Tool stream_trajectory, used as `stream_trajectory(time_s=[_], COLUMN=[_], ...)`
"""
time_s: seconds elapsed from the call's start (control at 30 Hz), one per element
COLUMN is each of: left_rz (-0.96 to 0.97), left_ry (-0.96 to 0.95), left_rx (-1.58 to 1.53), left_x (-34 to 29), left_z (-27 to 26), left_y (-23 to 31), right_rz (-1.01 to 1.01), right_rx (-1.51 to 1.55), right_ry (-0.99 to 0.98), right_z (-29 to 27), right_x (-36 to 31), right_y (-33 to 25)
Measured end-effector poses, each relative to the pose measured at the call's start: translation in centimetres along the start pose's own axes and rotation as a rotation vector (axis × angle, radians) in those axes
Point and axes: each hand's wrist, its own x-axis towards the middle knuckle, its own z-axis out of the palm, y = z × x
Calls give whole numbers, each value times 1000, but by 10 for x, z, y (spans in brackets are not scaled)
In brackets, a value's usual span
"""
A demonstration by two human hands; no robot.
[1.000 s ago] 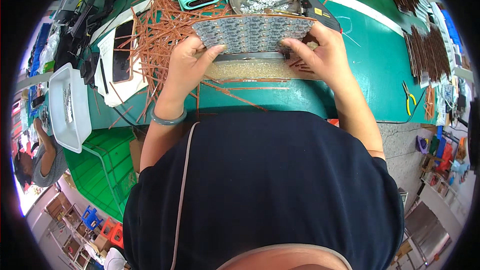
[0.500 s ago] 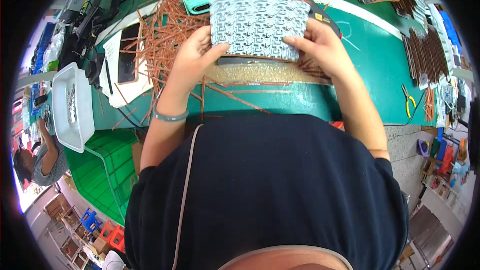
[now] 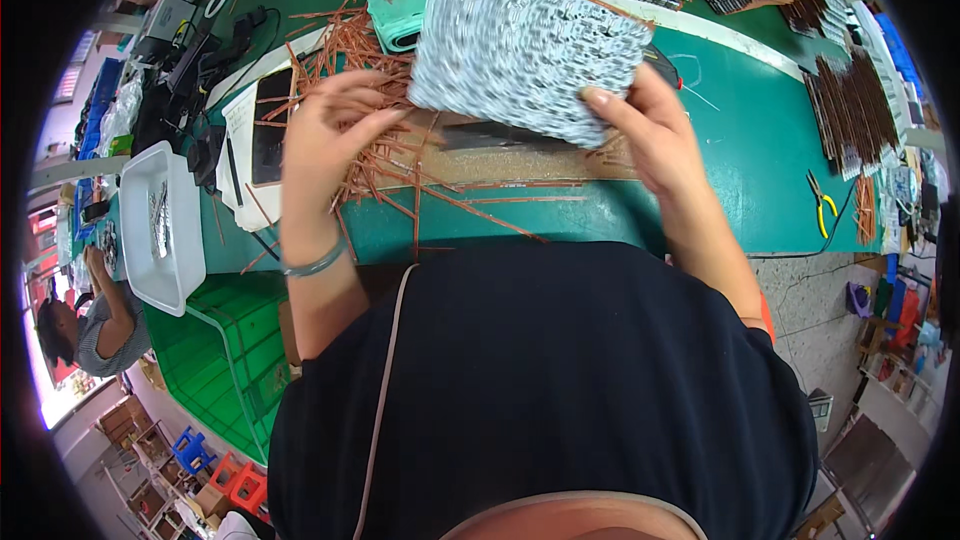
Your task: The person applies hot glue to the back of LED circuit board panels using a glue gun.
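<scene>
From afar I see the right hand (image 3: 657, 135) pinching the patterned panel (image 3: 525, 48) by its right edge above the bench (image 3: 745, 190), while the left hand (image 3: 318, 145) has fingers loosely spread, seemingly empty, near brown strips (image 3: 345, 48). I'd keep that one-sided grip firm so the panel doesn't swing

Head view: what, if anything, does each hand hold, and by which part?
The right hand holds the patterned panel by its right edge; the left hand holds nothing.
</scene>
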Motion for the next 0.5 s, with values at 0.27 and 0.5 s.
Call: stream_trajectory(time_s=[0.27,0.5], left_rz=[754,145], left_ry=[45,90], left_rx=[483,-442], left_x=[-1,2], left_z=[22,29], left_y=[109,34], right_rz=[-738,-580], right_rx=[-1112,-429], right_ry=[-357,-99], right_z=[31,-4], right_x=[17,23], right_y=[-77,-49])
